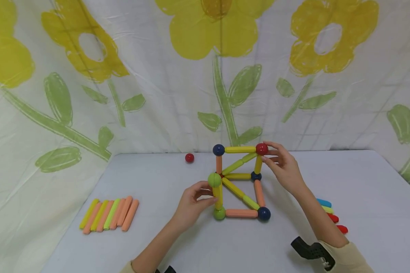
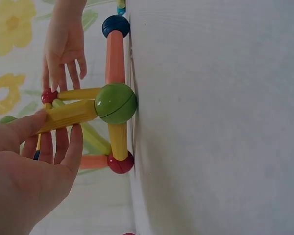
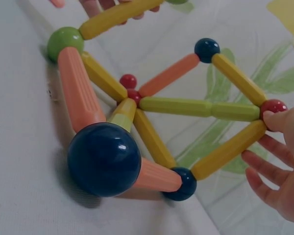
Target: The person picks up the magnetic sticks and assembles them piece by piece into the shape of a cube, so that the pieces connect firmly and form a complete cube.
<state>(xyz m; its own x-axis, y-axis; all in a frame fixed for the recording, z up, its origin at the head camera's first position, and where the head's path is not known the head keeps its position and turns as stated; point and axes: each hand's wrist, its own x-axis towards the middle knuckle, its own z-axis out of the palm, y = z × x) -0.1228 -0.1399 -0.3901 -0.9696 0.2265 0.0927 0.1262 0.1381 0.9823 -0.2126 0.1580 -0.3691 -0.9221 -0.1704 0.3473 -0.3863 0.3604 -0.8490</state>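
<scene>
A frame of rods and balls stands on the table. Its front left upright, a yellow rod (image 2: 71, 116), is pinched by my left hand (image 1: 193, 203) between thumb and fingers. This rod joins a lower green ball (image 2: 116, 104) to an upper green ball (image 1: 214, 179). At the back right top corner my right hand (image 1: 285, 168) pinches a red ball (image 3: 273, 108), its thumb against it. A yellow top rod (image 1: 240, 149) links that ball to a navy ball (image 1: 218, 149). Another navy ball (image 3: 104, 159) forms the front right base corner. Yellow-green diagonals (image 1: 239, 163) meet at a red base ball (image 3: 132, 96).
A loose red ball (image 1: 189, 158) lies at the table's back edge. Several yellow, orange and green rods (image 1: 109, 214) lie in a row at left. Blue, green and red pieces (image 1: 332, 217) are partly hidden behind my right forearm. A flowered cloth (image 1: 150, 125) hangs behind the table.
</scene>
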